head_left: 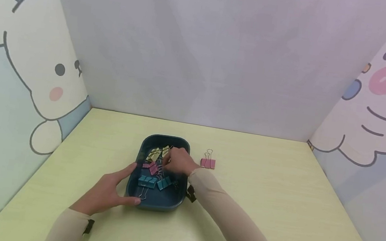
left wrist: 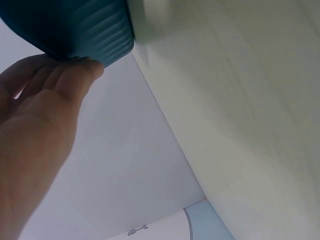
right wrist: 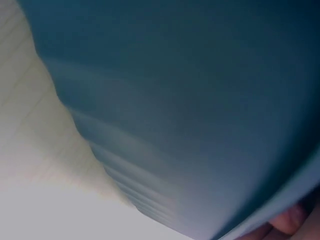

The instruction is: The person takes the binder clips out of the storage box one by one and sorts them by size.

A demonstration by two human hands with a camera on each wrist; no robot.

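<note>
A dark teal plastic box (head_left: 158,202) with rounded corners stands on the table, holding several binder clips. Yellow binder clips (head_left: 154,154) lie towards its back, pink ones (head_left: 153,168) in the middle and teal ones (head_left: 147,181) nearer the front. My left hand (head_left: 106,191) holds the box at its front left corner, thumb at the front rim and fingers along the left wall. Inside the box, over the clips, is my right hand (head_left: 178,161) with bent fingers pointing down. Whether its fingertips pinch a clip is hidden.
A pink binder clip (head_left: 208,163) sits on the table just right of the box, its wire handles pointing away. The pale yellow table (head_left: 260,193) is bounded by a plain back wall (head_left: 208,58) and side walls with cartoon animals.
</note>
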